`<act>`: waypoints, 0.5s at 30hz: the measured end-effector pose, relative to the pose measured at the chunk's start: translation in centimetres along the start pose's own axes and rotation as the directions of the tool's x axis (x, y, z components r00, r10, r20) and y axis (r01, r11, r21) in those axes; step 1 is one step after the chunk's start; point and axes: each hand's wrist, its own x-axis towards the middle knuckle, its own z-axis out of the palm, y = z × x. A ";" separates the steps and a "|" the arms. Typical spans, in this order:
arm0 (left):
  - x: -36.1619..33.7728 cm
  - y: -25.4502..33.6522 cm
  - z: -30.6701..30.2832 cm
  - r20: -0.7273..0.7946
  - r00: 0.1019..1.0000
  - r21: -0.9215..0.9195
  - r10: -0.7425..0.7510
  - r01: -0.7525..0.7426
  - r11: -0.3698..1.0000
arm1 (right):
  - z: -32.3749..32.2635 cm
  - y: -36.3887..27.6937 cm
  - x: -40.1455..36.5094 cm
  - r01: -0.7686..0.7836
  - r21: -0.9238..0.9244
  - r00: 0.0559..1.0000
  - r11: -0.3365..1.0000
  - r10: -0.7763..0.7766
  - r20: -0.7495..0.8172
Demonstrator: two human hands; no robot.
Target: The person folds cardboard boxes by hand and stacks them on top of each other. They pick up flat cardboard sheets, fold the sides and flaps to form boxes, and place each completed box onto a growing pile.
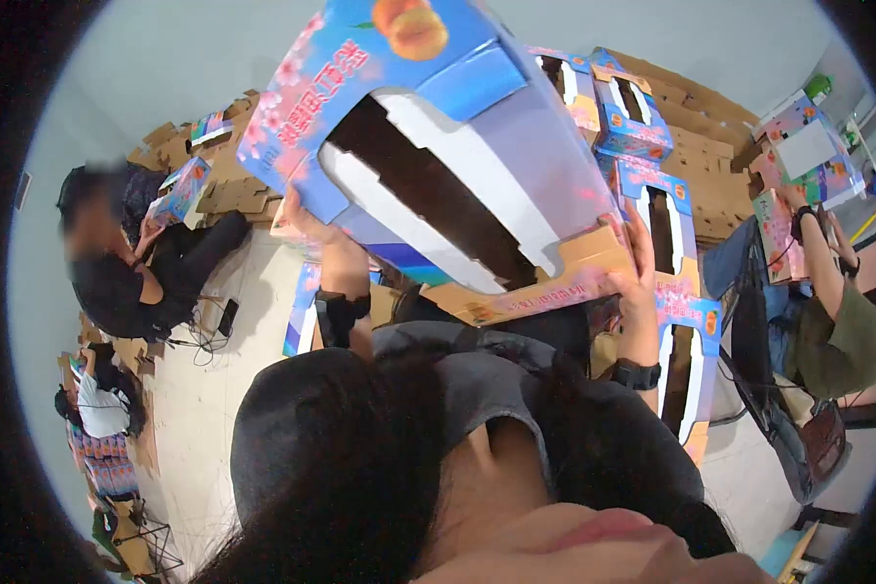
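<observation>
Between my two hands is a large printed cardboard fruit box (pixel 574 146), blue, pink and orange with peach pictures, held up tilted close to the camera. Its long cut-out opening faces me, with white inner flaps and a dark inside. My left hand (pixel 311 222) grips the box's left lower edge, fingers partly hidden behind it. My right hand (pixel 637 261) is closed on the lower right corner by the orange panel. A dark band circles each wrist.
Similar boxes stand stacked at right (pixel 660 219), before flat brown cardboard (pixel 696 127). A seated person (pixel 117 253) at left holds a box. At right, another person's arm (pixel 822 253) reaches to a box. Cables (pixel 200 336) lie on the pale floor (pixel 190 409).
</observation>
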 end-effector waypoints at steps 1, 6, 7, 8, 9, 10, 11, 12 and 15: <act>-0.8 -0.4 1.6 -0.053 0.998 0.026 -0.020 0.022 0.999 | -0.6 0.2 -0.5 -0.024 -0.010 0.999 1.000 0.023 -0.042; -3.0 -3.4 5.5 0.053 0.993 0.098 -0.109 0.103 0.990 | -2.4 0.2 -1.7 -0.026 0.089 0.968 0.996 0.047 -0.247; -3.6 -4.1 6.4 0.026 0.985 0.110 -0.169 0.165 0.980 | -3.8 1.6 -2.3 -0.063 0.131 0.936 0.989 0.104 -0.337; -4.2 -4.6 7.3 -0.002 0.974 0.121 -0.227 0.226 0.967 | -5.7 2.6 -2.6 -0.083 0.224 0.894 0.971 0.172 -0.413; -4.8 -4.6 8.3 0.009 0.912 0.111 -0.410 0.406 0.907 | -6.9 2.9 -2.6 -0.093 0.317 0.843 0.944 0.244 -0.479; -4.8 -5.8 8.2 0.095 0.873 0.079 -0.478 0.472 0.878 | -8.0 3.0 -2.5 -0.093 0.407 0.785 0.909 0.318 -0.532; -5.2 -6.6 8.2 0.229 0.831 0.127 -0.507 0.491 0.862 | -9.2 3.0 -2.3 -0.075 0.449 0.773 0.890 0.336 -0.538; -6.0 -6.8 9.6 0.355 0.769 0.175 -0.531 0.504 0.846 | -10.4 2.9 -2.1 -0.058 0.489 0.762 0.870 0.355 -0.541; -6.3 -9.3 10.2 0.519 0.638 0.418 -0.570 0.392 0.819 | -13.1 3.0 -2.3 -0.009 0.560 0.764 0.828 0.367 -0.530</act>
